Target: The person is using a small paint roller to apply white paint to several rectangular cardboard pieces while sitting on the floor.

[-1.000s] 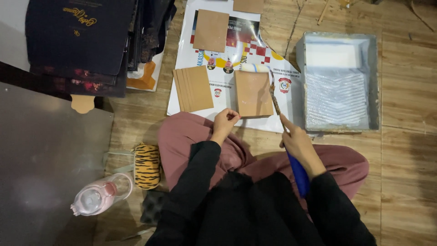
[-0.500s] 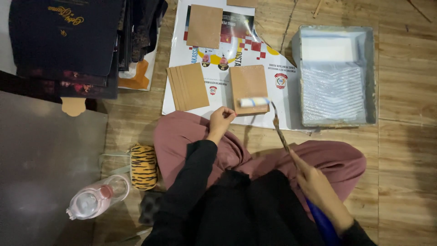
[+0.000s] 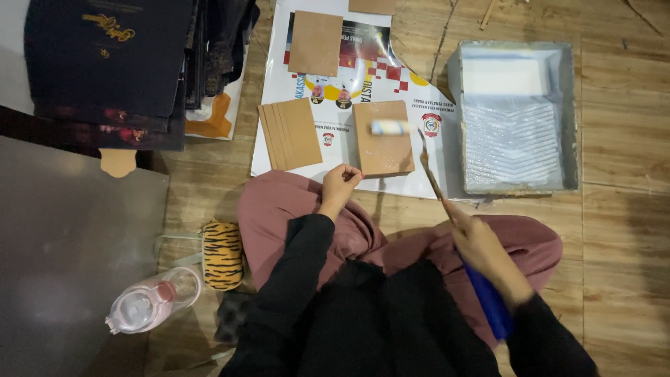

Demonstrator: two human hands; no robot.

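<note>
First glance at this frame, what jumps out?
The small paint roller lying across the brown board at centre, its blue handle gripped by the right hand, while the left hand rests by the board's near-left corner. Next, the grey paint tray of white liquid on the wooden floor at upper right. At lower left, a tiger-striped pouch beside a clear bottle.

By your left knee you've got a tiger-striped pouch (image 3: 222,254) and a clear pink-capped bottle (image 3: 150,301); dark printed boxes, I think (image 3: 105,63), sit stacked top left.
</note>
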